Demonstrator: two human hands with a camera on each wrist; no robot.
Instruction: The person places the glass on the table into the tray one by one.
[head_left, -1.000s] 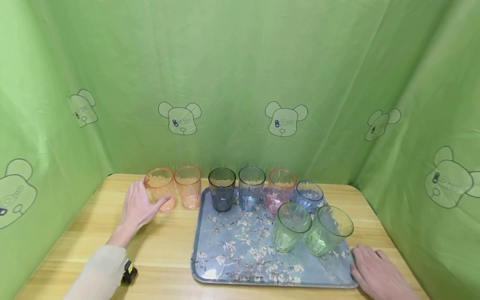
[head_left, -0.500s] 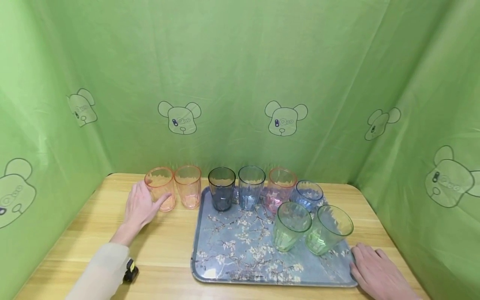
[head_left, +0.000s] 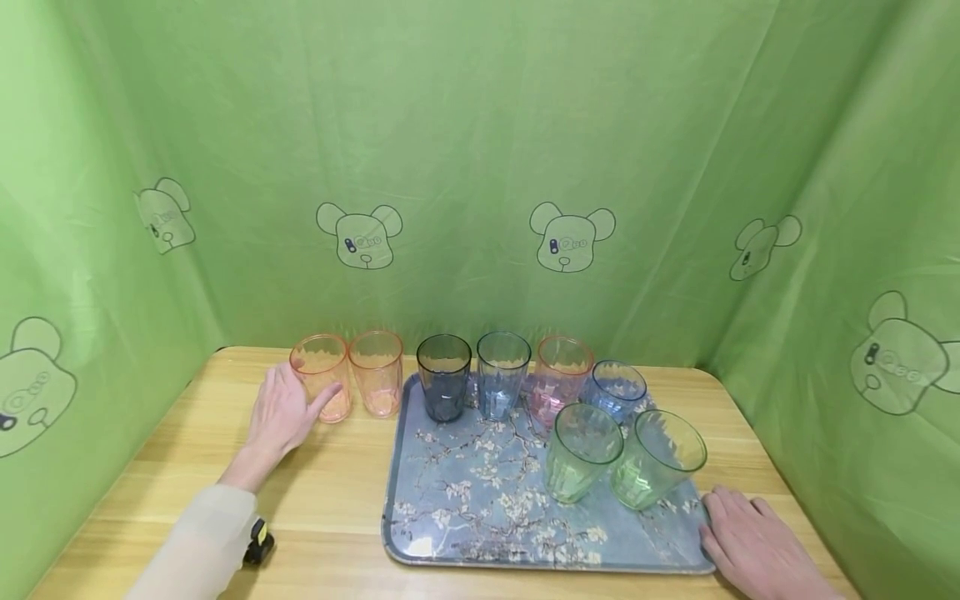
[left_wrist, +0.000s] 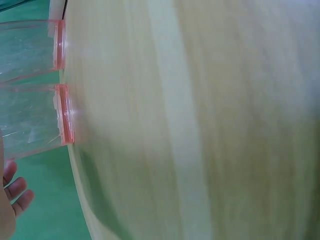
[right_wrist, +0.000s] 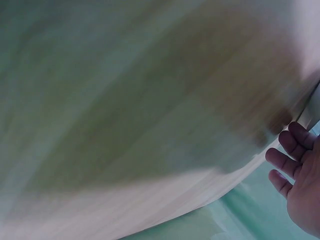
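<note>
My left hand (head_left: 283, 412) is at the leftmost orange glass (head_left: 320, 371), its thumb across the near side and its fingers along the left side. Those fingers (left_wrist: 19, 190) look loose beside the glass in the left wrist view. A second orange glass (head_left: 377, 375) stands close to its right on the wooden table. My right hand (head_left: 757, 542) rests at the right edge of the patterned blue tray (head_left: 450, 525), holding nothing. In the right wrist view its fingers (right_wrist: 282, 162) are loosely bent.
On the tray stand a dark grey glass (head_left: 444, 383), a blue glass (head_left: 502, 379), a pink glass (head_left: 562, 379), a shorter blue glass (head_left: 618, 392) and two green glasses, left (head_left: 581, 458) and right (head_left: 656, 467). Green curtains (head_left: 465, 167) enclose the table (head_left: 330, 492).
My left hand and forearm have shifted very slightly to the right. The glasses, the tray and my right hand stay where they were.
</note>
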